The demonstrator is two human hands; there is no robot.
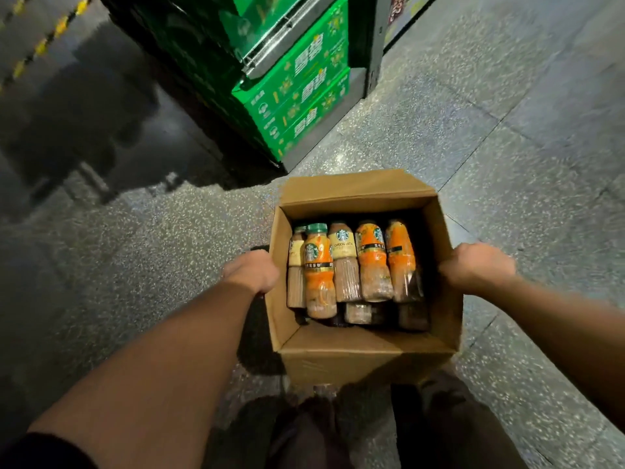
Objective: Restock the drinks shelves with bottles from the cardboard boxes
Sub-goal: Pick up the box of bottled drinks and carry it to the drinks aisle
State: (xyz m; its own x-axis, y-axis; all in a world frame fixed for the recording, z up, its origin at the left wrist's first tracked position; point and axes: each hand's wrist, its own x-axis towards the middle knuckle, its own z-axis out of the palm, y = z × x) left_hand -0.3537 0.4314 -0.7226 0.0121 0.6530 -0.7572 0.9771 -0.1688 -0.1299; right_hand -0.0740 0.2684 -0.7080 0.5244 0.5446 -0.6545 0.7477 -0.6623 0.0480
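Note:
An open cardboard box (358,353) hangs above the floor in front of my legs. Inside lie several coffee bottles on their sides, some with orange labels (371,255), some with cream labels (344,247). My left hand (252,270) grips the box's left wall from outside, fingers curled under and hidden. My right hand (478,267) grips the right wall the same way. More bottles lie underneath, mostly hidden.
A stack of green drink cartons (301,93) stands ahead on a dark shelf base (367,62). Speckled grey floor tiles (507,147) stretch to the right. A dark glossy floor with a yellow-black striped line (44,45) lies to the left.

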